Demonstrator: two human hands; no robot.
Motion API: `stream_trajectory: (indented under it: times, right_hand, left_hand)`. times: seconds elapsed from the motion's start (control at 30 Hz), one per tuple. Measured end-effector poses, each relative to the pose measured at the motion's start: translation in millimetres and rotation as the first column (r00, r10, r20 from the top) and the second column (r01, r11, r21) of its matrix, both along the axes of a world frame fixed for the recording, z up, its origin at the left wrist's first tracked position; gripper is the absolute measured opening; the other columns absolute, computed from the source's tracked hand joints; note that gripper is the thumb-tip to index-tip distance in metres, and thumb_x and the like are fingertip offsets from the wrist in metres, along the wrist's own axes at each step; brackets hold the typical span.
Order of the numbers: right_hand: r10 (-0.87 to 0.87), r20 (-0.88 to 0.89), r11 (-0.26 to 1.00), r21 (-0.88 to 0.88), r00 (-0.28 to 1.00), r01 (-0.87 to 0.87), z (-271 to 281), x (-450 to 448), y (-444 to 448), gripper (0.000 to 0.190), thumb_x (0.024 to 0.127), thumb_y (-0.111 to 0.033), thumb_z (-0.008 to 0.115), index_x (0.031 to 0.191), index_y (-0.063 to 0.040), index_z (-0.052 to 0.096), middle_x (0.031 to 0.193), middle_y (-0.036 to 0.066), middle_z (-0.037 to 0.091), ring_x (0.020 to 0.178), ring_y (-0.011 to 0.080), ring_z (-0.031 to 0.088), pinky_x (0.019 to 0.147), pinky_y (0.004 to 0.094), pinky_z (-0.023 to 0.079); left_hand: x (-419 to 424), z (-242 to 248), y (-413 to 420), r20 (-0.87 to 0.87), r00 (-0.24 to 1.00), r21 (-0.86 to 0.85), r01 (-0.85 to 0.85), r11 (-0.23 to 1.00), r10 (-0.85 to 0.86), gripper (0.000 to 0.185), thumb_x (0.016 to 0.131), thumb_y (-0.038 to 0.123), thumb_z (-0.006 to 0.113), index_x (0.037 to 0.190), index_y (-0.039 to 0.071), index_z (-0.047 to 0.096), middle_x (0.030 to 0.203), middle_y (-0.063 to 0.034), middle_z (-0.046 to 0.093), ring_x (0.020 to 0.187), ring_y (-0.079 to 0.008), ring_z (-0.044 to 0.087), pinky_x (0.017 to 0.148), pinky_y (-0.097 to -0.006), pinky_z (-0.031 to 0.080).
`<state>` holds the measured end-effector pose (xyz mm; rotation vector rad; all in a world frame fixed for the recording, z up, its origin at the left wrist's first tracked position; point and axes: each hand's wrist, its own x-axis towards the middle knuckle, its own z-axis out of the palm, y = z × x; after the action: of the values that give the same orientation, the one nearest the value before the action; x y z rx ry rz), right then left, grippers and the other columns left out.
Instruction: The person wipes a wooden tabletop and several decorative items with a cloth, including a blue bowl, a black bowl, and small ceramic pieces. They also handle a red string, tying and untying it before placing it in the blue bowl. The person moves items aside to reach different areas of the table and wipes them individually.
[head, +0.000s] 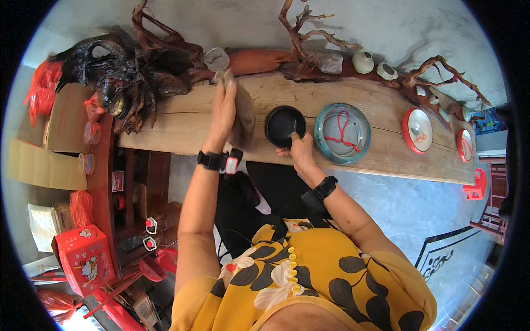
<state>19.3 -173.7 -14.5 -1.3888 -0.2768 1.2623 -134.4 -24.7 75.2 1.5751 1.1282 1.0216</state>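
Note:
My left hand (224,111) holds a greyish-brown cloth (243,113) that hangs, slightly blurred, over the wooden plank table (186,128). Just beyond its fingertips is a small clear glass dish (216,59). My right hand (301,151) grips the near rim of a black bowl (285,126), thumb at the inside edge and fingers beneath. Right of that bowl sits a teal-rimmed round dish (342,133) with a red cord in it. Farther right are a red-rimmed white dish (418,131) and a smaller red-rimmed dish (465,145), each with red cord.
Dark gnarled driftwood (120,78) covers the table's left end. Along the back edge stand branching driftwood (300,37), a pale stone (331,63) and a small cream vase (363,62). A red cabinet (99,178) with boxes and plastic bags stands at left.

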Motion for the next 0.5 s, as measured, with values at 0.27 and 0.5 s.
stream_trajectory:
  times: [0.27,0.5]
  right_hand:
    - [0.027,-0.012,1.000,-0.008,1.000,-0.028,-6.0,11.9,4.0,0.029,0.105,-0.015,0.047,0.118,0.011,0.051,0.094,0.027,0.068,0.058,0.0341,0.070,0.044,0.0372,0.060]
    - [0.124,0.131,0.992,-0.014,0.984,-0.124,-20.1,15.9,1.2,0.032,0.105,-0.016,0.050,0.122,0.011,0.055,0.103,0.022,0.069,0.073,0.0308,0.072,0.049,0.0374,0.063]
  left_hand:
    - [75.3,-45.7,91.8,-0.487,0.854,0.569,0.151,0.808,0.183,0.042,0.092,0.017,0.071,0.129,0.004,0.059,0.131,-0.0251,0.056,0.120,-0.0436,0.054,0.099,-0.0475,0.047]
    - [95.7,-92.3,94.5,-0.551,0.834,0.597,0.358,0.718,0.042,0.035,0.085,-0.002,0.062,0.119,0.003,0.069,0.123,-0.0157,0.066,0.110,-0.0404,0.058,0.096,-0.0466,0.049]
